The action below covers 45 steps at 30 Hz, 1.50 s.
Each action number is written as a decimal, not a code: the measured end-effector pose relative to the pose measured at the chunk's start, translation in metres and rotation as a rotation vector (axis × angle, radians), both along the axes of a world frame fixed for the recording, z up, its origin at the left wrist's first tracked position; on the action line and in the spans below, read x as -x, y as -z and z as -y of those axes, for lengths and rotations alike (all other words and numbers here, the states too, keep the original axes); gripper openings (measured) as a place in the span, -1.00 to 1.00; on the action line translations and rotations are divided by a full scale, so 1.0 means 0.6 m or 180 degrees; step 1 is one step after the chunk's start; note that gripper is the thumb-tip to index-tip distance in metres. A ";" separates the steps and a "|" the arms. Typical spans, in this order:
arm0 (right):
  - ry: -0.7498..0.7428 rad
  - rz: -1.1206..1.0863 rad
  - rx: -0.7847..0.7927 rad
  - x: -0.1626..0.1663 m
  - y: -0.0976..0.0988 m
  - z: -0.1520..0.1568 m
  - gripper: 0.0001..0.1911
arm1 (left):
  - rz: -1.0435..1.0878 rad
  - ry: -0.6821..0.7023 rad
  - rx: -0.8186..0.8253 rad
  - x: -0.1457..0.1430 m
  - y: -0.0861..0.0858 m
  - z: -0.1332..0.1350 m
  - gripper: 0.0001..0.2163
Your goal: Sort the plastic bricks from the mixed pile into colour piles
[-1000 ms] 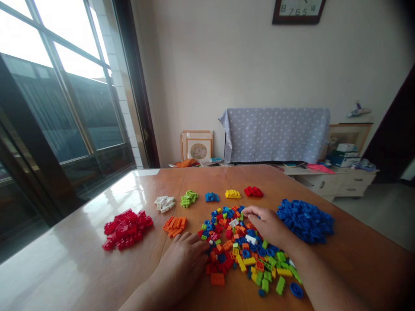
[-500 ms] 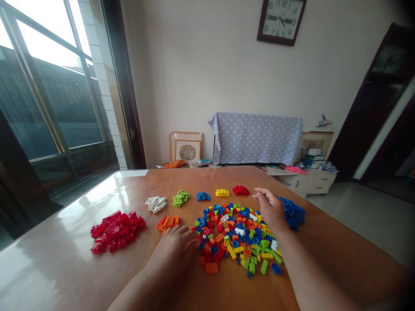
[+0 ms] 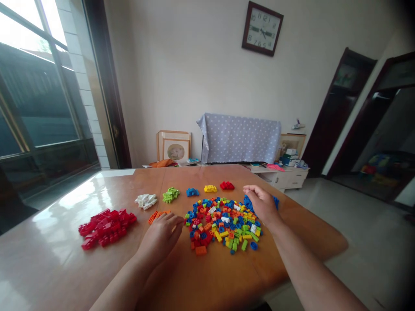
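Note:
My left hand [image 3: 162,236] is low over the table beside the mixed heap of toy building bricks [image 3: 223,224]. Its fingers are bent and pressed together, their tips near the heap's left edge; what they hold, if anything, is hidden. Part of the orange brick pile [image 3: 156,215] shows behind that hand. My right hand [image 3: 263,206] is at the heap's right, in front of the blue brick pile [image 3: 276,202], which it partly covers. Thumb and fingers there are drawn together in a pinch, and I cannot make out anything between them.
Red bricks [image 3: 106,228] form a large pile at left. Along the far side are small groups: white [image 3: 145,201], lime green [image 3: 170,195], blue [image 3: 192,192], yellow [image 3: 210,188] and red [image 3: 227,185]. The wooden table [image 3: 181,285] has its right edge beyond my right forearm.
The view has swung right, so the table sits further left. Against the bricks, my right hand has moved right across the blue pile; my left hand covers more of the orange pile.

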State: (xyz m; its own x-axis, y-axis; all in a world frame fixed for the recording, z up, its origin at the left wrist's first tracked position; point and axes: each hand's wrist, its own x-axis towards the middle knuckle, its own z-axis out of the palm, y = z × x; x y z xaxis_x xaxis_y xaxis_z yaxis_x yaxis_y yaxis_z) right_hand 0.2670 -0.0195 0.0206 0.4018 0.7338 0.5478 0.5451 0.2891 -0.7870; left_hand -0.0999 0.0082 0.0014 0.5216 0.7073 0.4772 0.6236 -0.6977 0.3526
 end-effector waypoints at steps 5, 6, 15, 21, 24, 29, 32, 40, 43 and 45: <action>-0.0129 0.0493 0.0486 0.005 0.069 0.084 -0.54 | 0.0581 -0.0156 -0.0190 0.011 0.005 -0.012 -0.75; -0.0205 0.0704 0.0548 0.008 0.084 0.097 -0.52 | 0.0758 -0.0200 -0.0199 0.013 0.005 -0.013 -0.75; -0.0198 0.1256 0.0936 0.017 0.144 0.141 -0.48 | 0.3246 -0.0790 0.0650 0.015 -0.086 0.033 -0.66; -0.0188 0.1289 0.0853 0.017 0.157 0.129 -0.52 | 0.4172 -0.0740 0.0756 -0.004 -0.142 0.020 -0.66; -0.0026 0.1023 0.0661 0.005 0.164 0.126 -0.59 | 0.4087 -0.0623 0.0955 -0.044 -0.127 -0.004 -0.66; 0.0322 0.0751 0.0531 -0.036 0.165 0.135 -0.70 | 0.3486 -0.0526 0.0945 -0.101 -0.057 -0.025 -0.69; 0.0347 0.0919 0.0781 -0.056 0.157 0.148 -0.77 | 0.2852 -0.0419 0.0942 -0.103 -0.023 -0.031 -0.71; 0.0035 0.1402 0.1583 -0.039 0.122 0.168 -0.78 | 0.1994 -0.0350 0.0498 -0.089 -0.009 -0.041 -0.76; -0.0086 0.1383 0.1620 -0.033 0.120 0.166 -0.78 | 0.1732 -0.0343 0.0491 -0.094 -0.012 -0.028 -0.79; -0.0108 0.1310 0.1642 -0.036 0.125 0.162 -0.75 | 0.1473 -0.0220 0.0508 -0.101 -0.014 -0.014 -0.79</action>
